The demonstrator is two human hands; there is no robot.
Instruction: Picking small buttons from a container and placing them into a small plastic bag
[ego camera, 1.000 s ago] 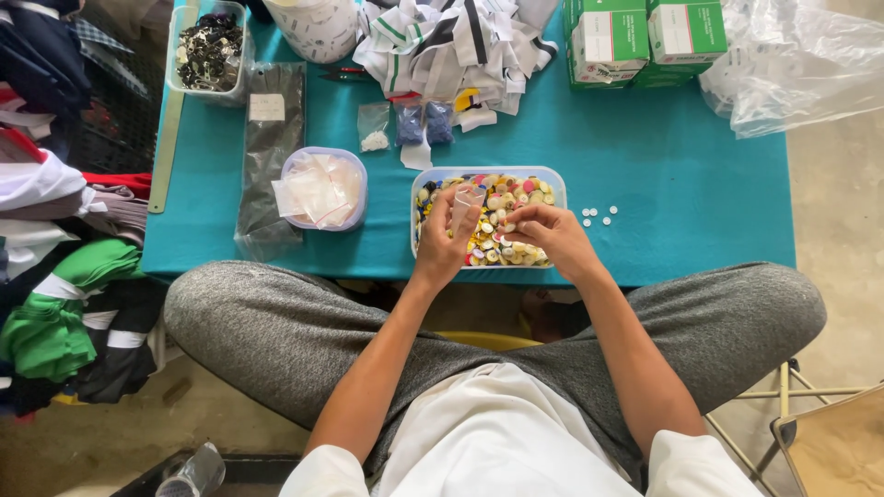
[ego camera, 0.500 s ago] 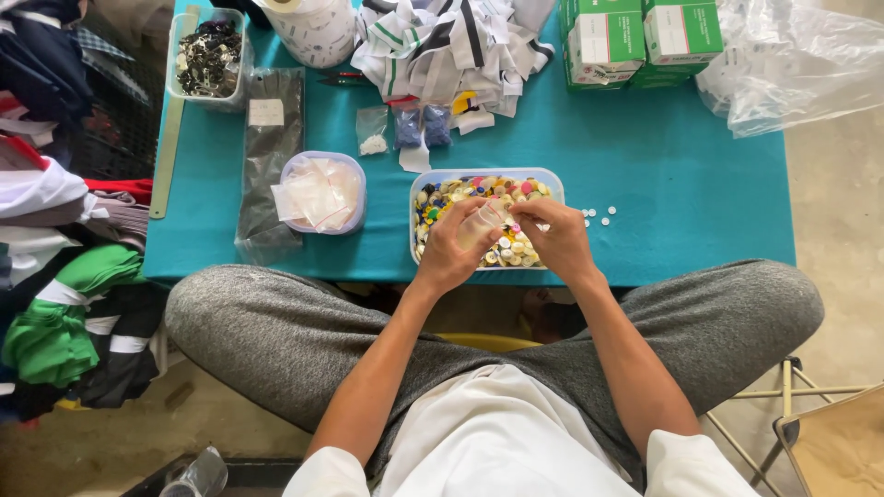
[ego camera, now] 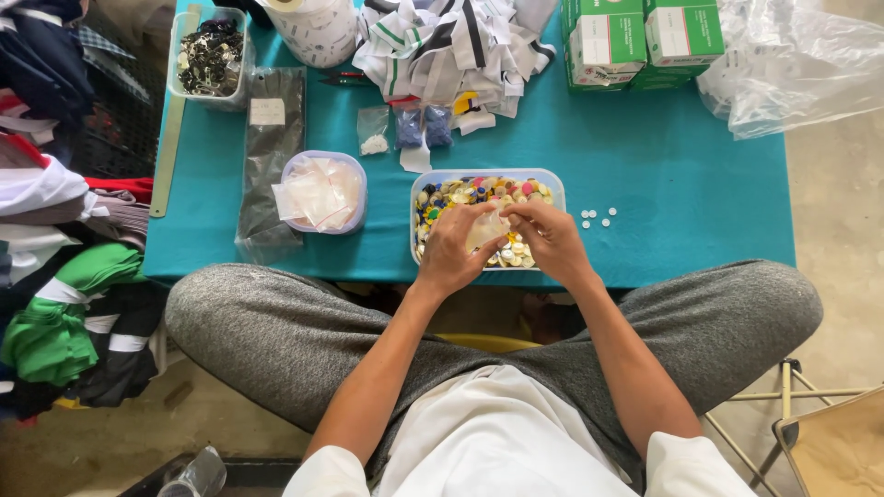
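Your left hand (ego camera: 453, 250) pinches the near edge of a small clear plastic bag (ego camera: 486, 230), held over the tub of coloured buttons (ego camera: 440, 199). The bag sits between both hands, its mouth turned rightward, where your right hand (ego camera: 549, 239) pinches the opposite edge, equally close.

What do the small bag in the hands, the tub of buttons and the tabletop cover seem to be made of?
Small bag: thin clear plastic film, glossy and see-through.
Tub: translucent, pale bluish plastic by its look, with smooth rounded corners.
Buttons: probably hard plastic, shiny, in many colours.
Cover: teal, matte, possibly cloth; hard to tell.
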